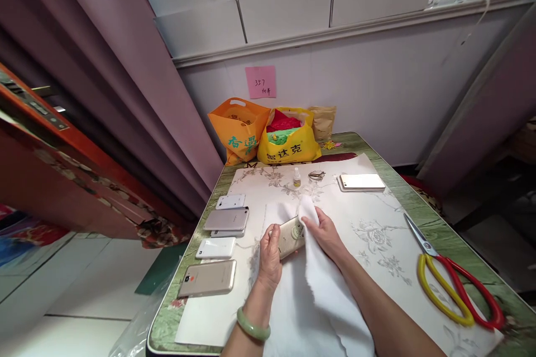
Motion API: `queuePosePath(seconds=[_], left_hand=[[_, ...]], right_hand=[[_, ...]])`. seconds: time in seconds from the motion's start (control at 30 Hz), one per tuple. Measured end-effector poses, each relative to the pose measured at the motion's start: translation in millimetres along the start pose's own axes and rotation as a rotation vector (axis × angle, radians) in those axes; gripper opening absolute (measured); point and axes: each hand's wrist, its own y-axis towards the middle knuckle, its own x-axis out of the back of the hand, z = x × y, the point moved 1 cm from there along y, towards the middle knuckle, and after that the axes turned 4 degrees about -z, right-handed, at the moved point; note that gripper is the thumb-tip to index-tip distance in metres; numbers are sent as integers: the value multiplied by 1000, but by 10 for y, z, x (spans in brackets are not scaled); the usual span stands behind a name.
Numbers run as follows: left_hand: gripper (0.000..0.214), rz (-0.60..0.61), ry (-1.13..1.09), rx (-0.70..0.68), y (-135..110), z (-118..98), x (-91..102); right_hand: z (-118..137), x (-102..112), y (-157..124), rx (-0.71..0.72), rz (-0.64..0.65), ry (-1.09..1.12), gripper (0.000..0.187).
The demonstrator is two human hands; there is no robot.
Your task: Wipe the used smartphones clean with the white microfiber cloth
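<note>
My left hand (270, 256), a green bangle on its wrist, is closed around a gold phone (291, 237) held back side up over the table. My right hand (324, 234) presses a white cloth (322, 284) against the phone's upper end with pinched fingers. The cloth drapes down over my right forearm and spreads on the table. Several other phones lie in a column to the left: a white one (230, 201), a grey one (226, 220), another white one (216, 247) and a gold one (207, 278).
A small spray bottle (297, 177), a pair of glasses (316, 175) and one more phone (362, 181) lie at the far side of the floral table cover (377, 234). Red-and-yellow-handled scissors (450, 281) rest at the right. Orange (238, 129) and yellow (288, 139) bags stand against the wall.
</note>
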Motion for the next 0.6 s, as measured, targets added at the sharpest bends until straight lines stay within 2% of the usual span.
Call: queuePosePath(seconds=[0.1,0.27,0.37,0.5,0.6], left_hand=[[39,0,-10,-3,-11,6,19],[42,27,35,1,-13,40,25],[43,15,45,2,-3,54,29],[44,-13,40,12,10,49,41],[43,16,84,-22,18,65,53]], right_hand=[[-29,-8,-40,92,-11,-174,43],[-106,28,-12,24,-139,-134,50],[-69,20,-23,60,-95,-151,45],[-10,-3,-50,151,-24,-307,37],[-36,-8,-41,138,-64,-303,39]])
